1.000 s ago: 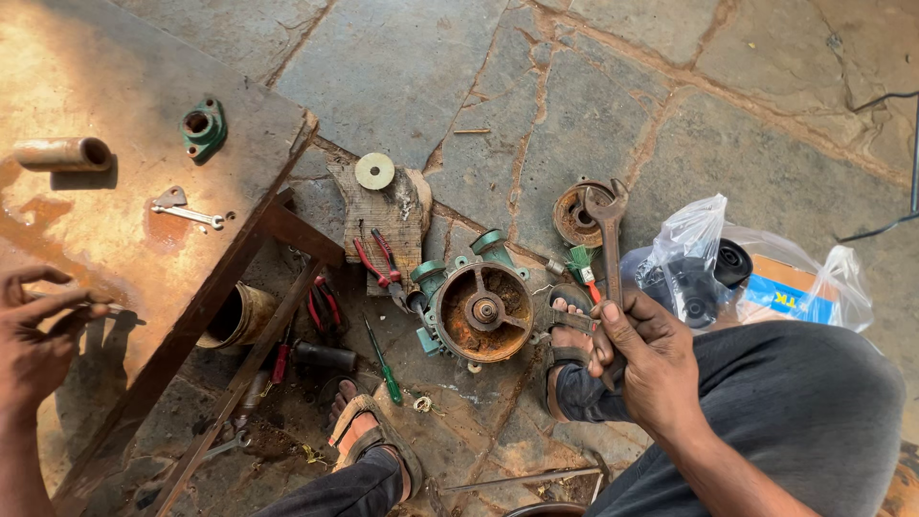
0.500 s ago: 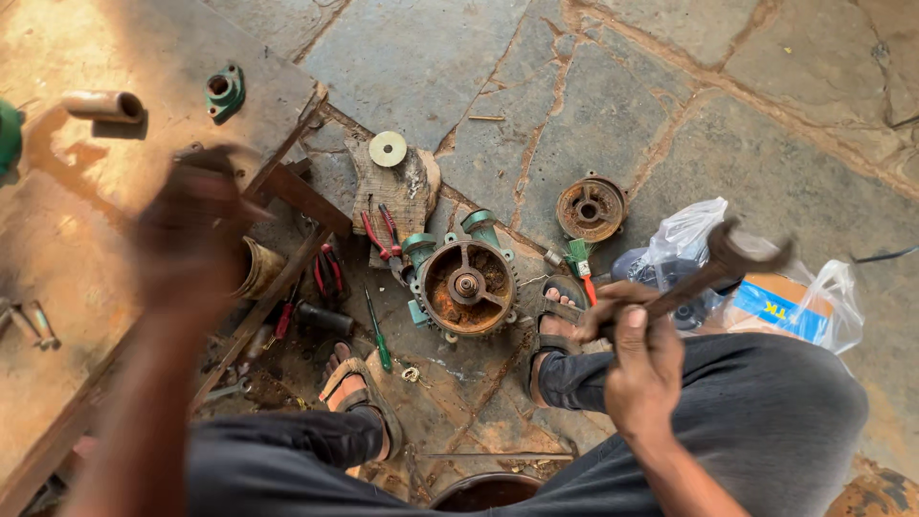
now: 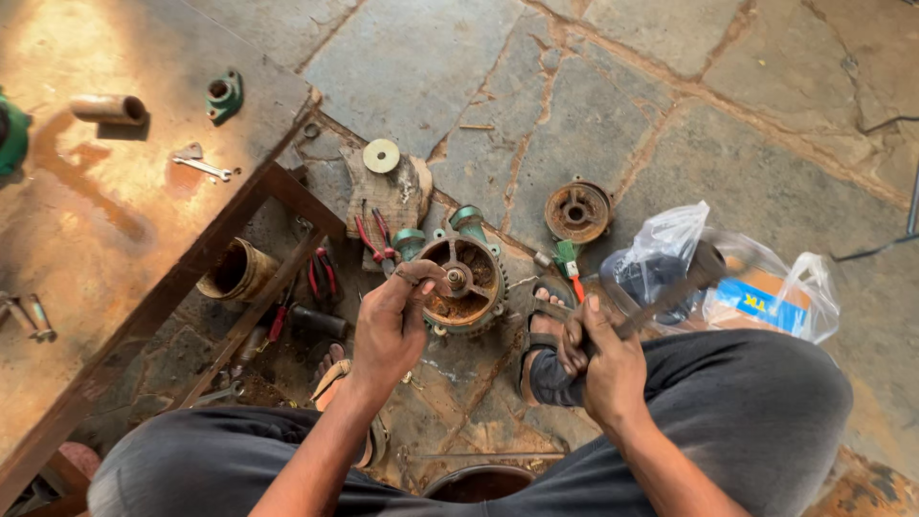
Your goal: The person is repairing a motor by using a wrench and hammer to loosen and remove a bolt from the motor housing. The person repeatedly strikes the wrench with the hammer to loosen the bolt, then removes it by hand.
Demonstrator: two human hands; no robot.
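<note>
- Looking down from the head camera, I see my left hand (image 3: 391, 325) reaching to the rusty, round pump housing (image 3: 461, 280) on the stone floor, fingers pinched at its near rim; whether they grip a small part I cannot tell.
- My right hand (image 3: 603, 356) is clenched around the handle of a large wrench (image 3: 670, 287), which is blurred and angled up to the right above my knee.
- The housing sits between my sandalled feet, beside the metal bench (image 3: 105, 239).
- Red-handled pliers (image 3: 375, 237) lie just left of the housing.
- A rusty round cover (image 3: 577, 211) lies beyond it, near a clear plastic bag (image 3: 756, 287).
</note>
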